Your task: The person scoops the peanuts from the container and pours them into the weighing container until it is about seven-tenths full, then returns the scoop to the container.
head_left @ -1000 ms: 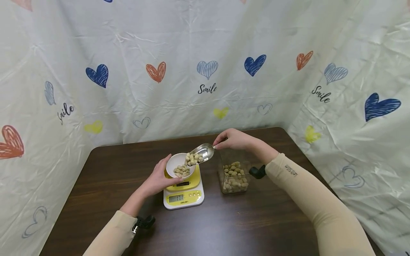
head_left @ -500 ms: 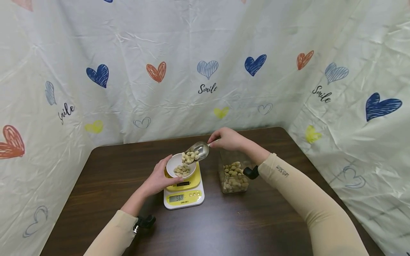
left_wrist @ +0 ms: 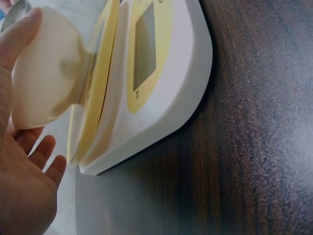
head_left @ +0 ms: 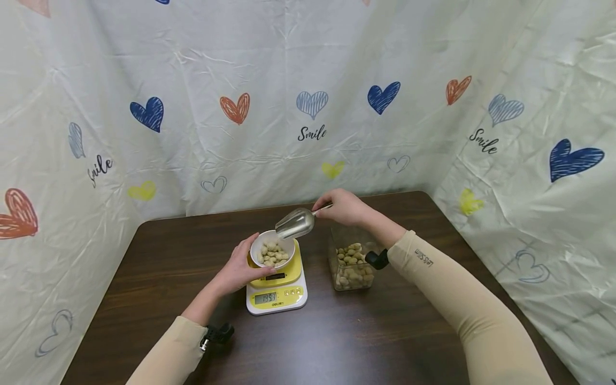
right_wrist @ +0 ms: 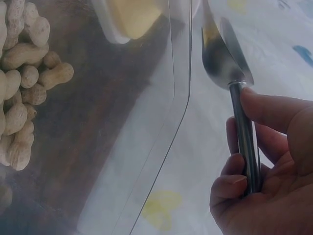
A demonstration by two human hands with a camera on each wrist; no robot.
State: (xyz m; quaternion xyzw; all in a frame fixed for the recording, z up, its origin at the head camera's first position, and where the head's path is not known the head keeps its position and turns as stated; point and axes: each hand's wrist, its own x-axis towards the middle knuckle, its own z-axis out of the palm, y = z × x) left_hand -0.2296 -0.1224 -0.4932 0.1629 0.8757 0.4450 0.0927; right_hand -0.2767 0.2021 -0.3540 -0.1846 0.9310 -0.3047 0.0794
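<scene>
A small white bowl [head_left: 259, 247] holding several peanuts [head_left: 272, 255] stands on the plate of a yellow and white kitchen scale [head_left: 281, 302]. My left hand [head_left: 236, 270] grips the bowl from the left, thumb at the near side of its rim. In the left wrist view, the fingers curve round the far side of the bowl [left_wrist: 46, 73]. My right hand [head_left: 343, 207] holds a metal scoop [head_left: 295, 223] by its handle, tipped with its mouth over the bowl's right rim. Thumb and fingers wrap the scoop's handle [right_wrist: 246, 137] in the right wrist view.
Under my right forearm stands a clear box [head_left: 333, 267] partly filled with peanuts [head_left: 353, 264]. All of it rests on a dark wooden table [head_left: 332, 342]. A white curtain [head_left: 269, 160] printed with hearts hangs behind and along both sides.
The scoop has moved left over the bowl and tipped; its peanuts have dropped into the bowl. The scale's digits have changed. My left hand has stayed at the bowl.
</scene>
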